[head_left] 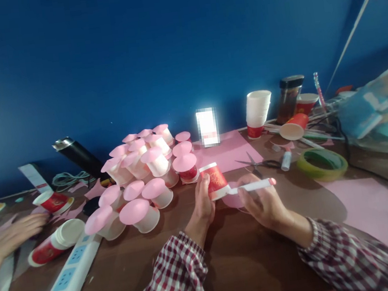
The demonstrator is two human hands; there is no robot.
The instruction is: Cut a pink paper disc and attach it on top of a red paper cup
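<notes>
Red cup (217, 181): clasping in left hand (203, 205), holding white pen (258, 185) to edge with right hand (268, 206); seemingly going uncapped, unlike finished-looking pink-topped cups (161, 165).

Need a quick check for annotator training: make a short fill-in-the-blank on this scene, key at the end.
1. The left hand holds a mostly ____ cup.
2. The right hand holds a white tube, its pinkish end pointing ____ from the cup.
3. The discs topping the grouped cups are ____.
4. In view, the tape roll lies to the ____ of the scissors.

Missing words: red; away; pink; right.
</notes>
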